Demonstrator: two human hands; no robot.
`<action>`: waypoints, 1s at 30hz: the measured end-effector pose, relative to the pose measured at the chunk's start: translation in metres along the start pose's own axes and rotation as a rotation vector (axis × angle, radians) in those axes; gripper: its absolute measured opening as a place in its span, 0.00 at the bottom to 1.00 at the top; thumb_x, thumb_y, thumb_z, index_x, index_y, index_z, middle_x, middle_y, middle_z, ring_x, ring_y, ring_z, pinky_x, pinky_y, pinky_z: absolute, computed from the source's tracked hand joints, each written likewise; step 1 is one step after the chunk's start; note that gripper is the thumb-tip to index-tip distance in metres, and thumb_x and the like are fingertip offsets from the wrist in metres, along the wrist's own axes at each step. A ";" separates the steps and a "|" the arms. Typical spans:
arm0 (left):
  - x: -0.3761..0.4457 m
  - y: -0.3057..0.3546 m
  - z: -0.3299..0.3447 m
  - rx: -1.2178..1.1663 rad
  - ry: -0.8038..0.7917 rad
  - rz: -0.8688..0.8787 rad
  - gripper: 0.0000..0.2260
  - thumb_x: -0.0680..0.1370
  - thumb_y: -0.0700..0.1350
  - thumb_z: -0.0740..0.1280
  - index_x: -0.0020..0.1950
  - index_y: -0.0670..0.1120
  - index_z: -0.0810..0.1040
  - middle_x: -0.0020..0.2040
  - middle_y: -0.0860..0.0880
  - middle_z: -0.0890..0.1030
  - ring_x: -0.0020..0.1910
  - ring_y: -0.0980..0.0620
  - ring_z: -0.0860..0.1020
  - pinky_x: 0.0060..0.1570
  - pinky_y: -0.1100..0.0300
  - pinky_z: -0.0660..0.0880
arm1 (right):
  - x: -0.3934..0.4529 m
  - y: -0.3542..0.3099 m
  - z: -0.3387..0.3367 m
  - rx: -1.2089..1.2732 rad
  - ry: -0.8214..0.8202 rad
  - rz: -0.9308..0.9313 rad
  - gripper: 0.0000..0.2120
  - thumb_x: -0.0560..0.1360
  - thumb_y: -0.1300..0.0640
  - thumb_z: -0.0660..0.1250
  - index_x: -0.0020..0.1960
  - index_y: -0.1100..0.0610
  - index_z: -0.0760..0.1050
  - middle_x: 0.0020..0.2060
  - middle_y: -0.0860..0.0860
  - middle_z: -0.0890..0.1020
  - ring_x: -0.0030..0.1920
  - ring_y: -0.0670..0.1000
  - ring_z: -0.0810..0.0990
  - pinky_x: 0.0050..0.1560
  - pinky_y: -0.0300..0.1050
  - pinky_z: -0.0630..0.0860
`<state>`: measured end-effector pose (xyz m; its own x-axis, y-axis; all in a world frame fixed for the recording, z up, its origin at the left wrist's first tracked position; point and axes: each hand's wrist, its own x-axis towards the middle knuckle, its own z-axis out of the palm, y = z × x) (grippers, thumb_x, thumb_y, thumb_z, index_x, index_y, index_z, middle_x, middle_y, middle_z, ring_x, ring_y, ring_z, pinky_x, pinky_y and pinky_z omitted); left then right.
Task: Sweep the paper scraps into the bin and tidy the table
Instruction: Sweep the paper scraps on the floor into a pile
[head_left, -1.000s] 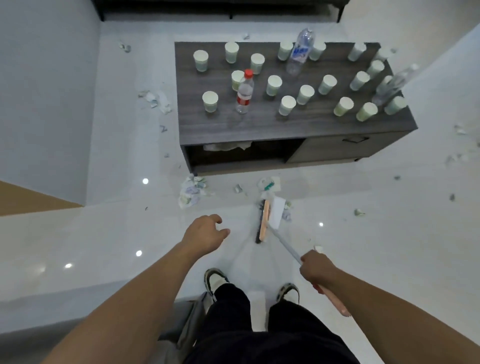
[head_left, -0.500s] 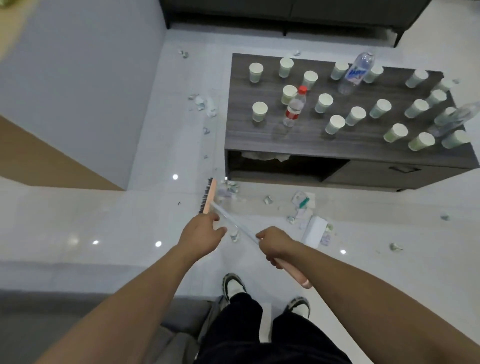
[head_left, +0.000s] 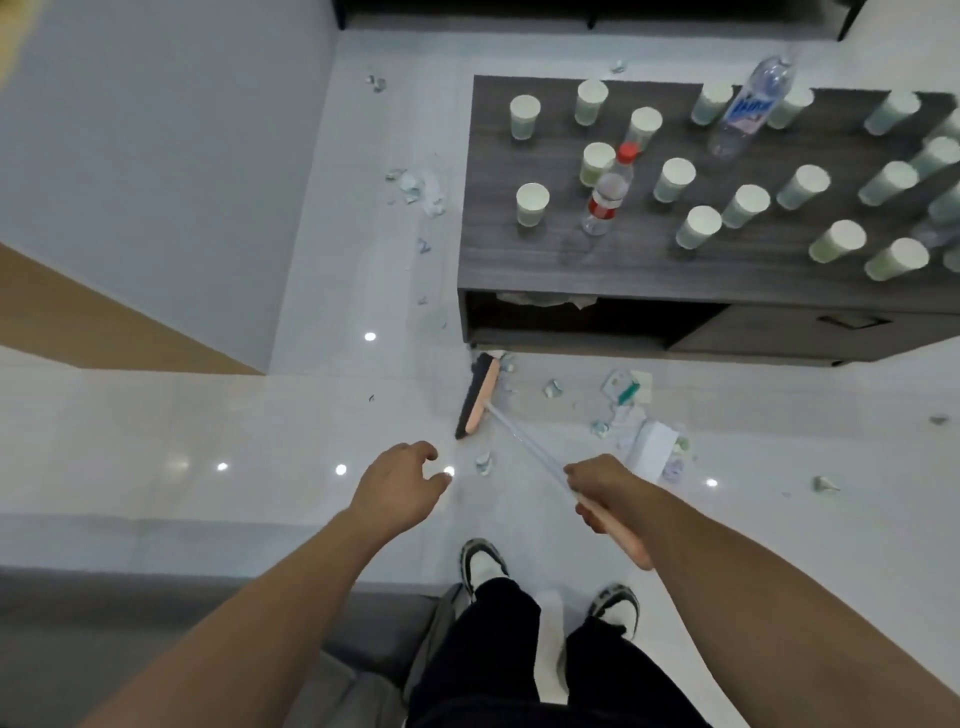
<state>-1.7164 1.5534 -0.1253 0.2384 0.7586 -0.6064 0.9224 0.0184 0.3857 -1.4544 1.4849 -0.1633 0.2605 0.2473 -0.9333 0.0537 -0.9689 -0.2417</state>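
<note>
On the pale floor just in front of the table, at its near left corner, I see the broom head resting, dark bristles to the left and pink back to the right. My right hand is clenched around the broom's handle where the thin clear shaft meets the pink grip; the end of the grip pokes out past my wrist. My left hand hangs over the floor with loosely curled fingers, grasping nothing. Paper scraps lie to the right of the broom head, with a white box-like piece among them that I cannot identify, possibly folded card. More scraps sit along the table's left side. Paper cups and a red-capped bottle stand on the tabletop; the table's right end and its farthest cups are cut off. Something pale lies in the open shelf, too dark to make out.
</note>
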 end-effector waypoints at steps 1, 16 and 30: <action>0.005 0.013 0.003 0.003 -0.016 0.024 0.21 0.78 0.57 0.64 0.67 0.49 0.73 0.62 0.49 0.77 0.57 0.50 0.76 0.50 0.60 0.69 | -0.001 0.009 -0.013 0.015 0.020 0.021 0.13 0.77 0.61 0.58 0.59 0.62 0.75 0.39 0.60 0.73 0.26 0.52 0.69 0.28 0.41 0.64; 0.039 0.185 0.055 0.097 -0.079 0.271 0.20 0.77 0.56 0.65 0.66 0.49 0.74 0.61 0.49 0.77 0.56 0.49 0.76 0.52 0.58 0.72 | -0.026 0.099 -0.148 -0.275 0.134 -0.051 0.21 0.75 0.63 0.57 0.65 0.53 0.77 0.38 0.54 0.79 0.24 0.47 0.72 0.26 0.37 0.73; 0.037 0.213 0.133 0.108 0.086 0.008 0.19 0.78 0.54 0.65 0.67 0.50 0.74 0.65 0.51 0.75 0.63 0.51 0.73 0.58 0.59 0.68 | 0.122 0.040 -0.168 -0.026 -0.113 -0.106 0.27 0.74 0.63 0.55 0.70 0.49 0.74 0.34 0.58 0.78 0.23 0.51 0.70 0.24 0.36 0.69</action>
<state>-1.4706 1.4988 -0.1586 0.2229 0.8117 -0.5399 0.9491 -0.0541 0.3104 -1.2582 1.4741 -0.2422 0.1423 0.3470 -0.9270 0.1003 -0.9368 -0.3352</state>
